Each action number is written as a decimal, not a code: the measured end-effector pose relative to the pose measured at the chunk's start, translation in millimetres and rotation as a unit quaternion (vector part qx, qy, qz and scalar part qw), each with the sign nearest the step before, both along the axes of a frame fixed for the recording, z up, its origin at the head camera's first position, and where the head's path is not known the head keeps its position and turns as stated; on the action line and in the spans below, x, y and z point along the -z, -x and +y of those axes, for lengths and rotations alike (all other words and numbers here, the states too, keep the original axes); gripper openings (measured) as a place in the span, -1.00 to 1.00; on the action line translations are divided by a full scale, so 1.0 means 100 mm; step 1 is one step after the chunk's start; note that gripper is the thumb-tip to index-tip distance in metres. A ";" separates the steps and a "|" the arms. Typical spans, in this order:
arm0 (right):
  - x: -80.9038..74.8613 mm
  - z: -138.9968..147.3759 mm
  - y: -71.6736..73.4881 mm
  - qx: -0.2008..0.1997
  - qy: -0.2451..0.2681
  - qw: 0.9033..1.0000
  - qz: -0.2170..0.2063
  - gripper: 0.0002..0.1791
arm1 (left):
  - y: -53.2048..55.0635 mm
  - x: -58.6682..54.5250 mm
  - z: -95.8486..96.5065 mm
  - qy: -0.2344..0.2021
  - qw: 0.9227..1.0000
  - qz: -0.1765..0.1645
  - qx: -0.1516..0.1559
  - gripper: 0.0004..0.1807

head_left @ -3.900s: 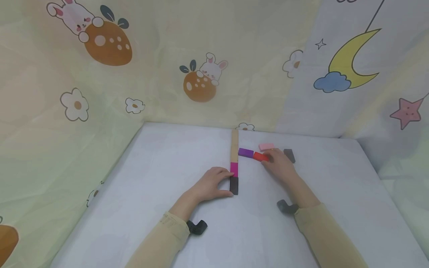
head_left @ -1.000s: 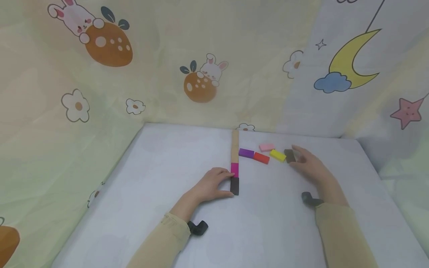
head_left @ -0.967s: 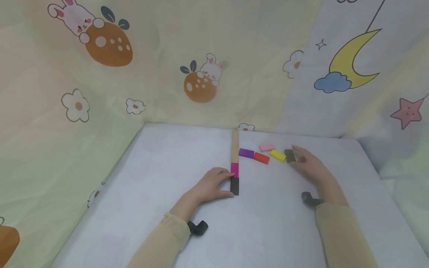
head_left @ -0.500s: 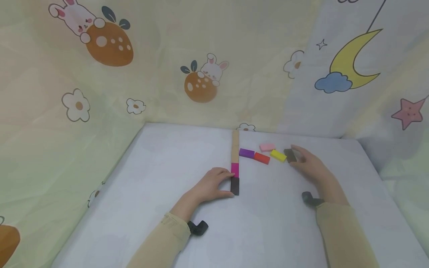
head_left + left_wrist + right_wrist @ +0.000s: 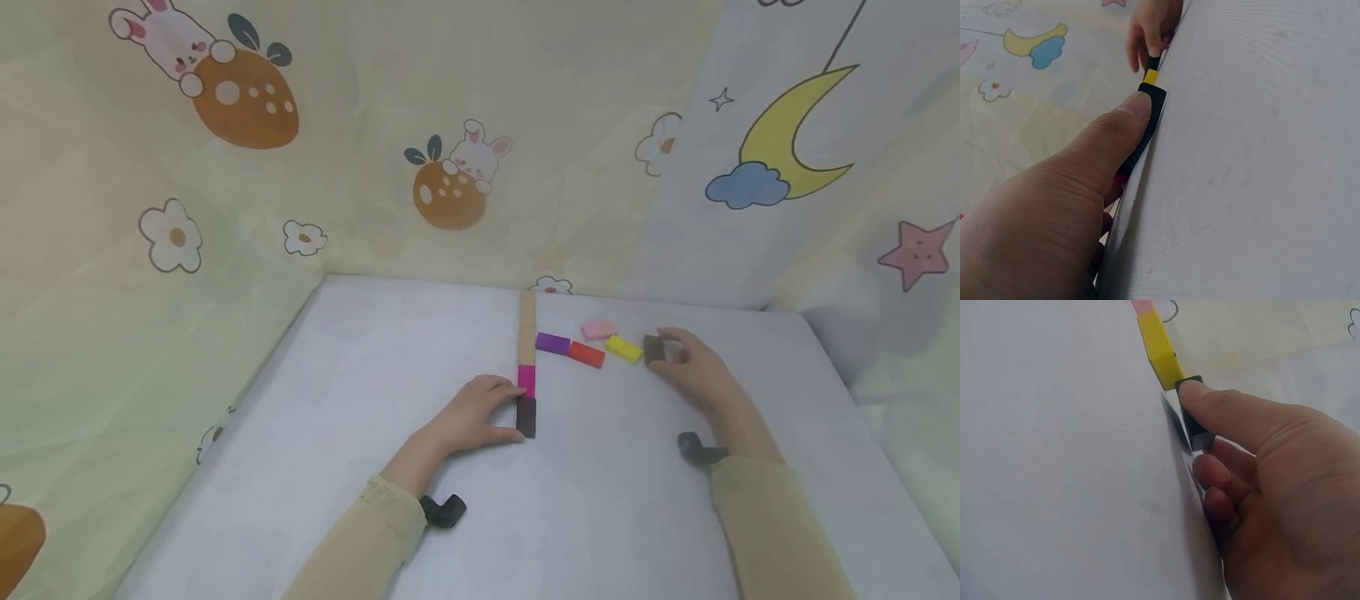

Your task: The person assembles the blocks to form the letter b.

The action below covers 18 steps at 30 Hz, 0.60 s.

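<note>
head view: the left hand (image 5: 472, 410) pinches the near black block (image 5: 527, 417), a fingertip by the hot-pink block (image 5: 527, 381). the right hand (image 5: 697, 367) pinches the far black block (image 5: 653, 350), just beside the yellow block (image 5: 624, 348).

left wrist view: the thumb presses the near black block.

right wrist view: thumb and fingers squeeze the far black block. i think the step is putting blocks in order; next, this one needs a gentle, steady move.

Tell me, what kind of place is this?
Perhaps a curtained play corner: creased pale sheeting printed with a yellow crescent moon hangs behind a flat white tabletop, where small coloured rectangular blocks lie.
</note>
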State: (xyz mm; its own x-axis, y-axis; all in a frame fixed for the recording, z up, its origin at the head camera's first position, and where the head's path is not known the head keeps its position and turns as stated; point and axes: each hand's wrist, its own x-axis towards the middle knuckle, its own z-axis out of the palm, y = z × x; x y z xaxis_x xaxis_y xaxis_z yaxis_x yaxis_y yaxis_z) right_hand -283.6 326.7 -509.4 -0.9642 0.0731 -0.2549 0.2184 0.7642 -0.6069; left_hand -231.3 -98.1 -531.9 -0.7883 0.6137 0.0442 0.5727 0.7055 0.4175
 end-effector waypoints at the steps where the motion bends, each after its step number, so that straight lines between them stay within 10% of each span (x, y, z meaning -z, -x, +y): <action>1: -0.01 0.00 -0.01 0.005 0.001 1.000 0.000 0.01 | 0.00 0.00 0.00 0.000 1.000 0.002 0.001 -0.17; 9: -0.07 -0.07 -0.11 0.043 0.003 0.999 -0.003 0.04 | -0.01 0.01 0.02 0.001 1.000 0.005 0.000 -0.16; 18: -0.26 -0.33 -0.37 -0.059 0.006 0.998 0.036 -0.12 | -0.01 -0.01 0.01 0.002 1.000 0.007 -0.002 -0.17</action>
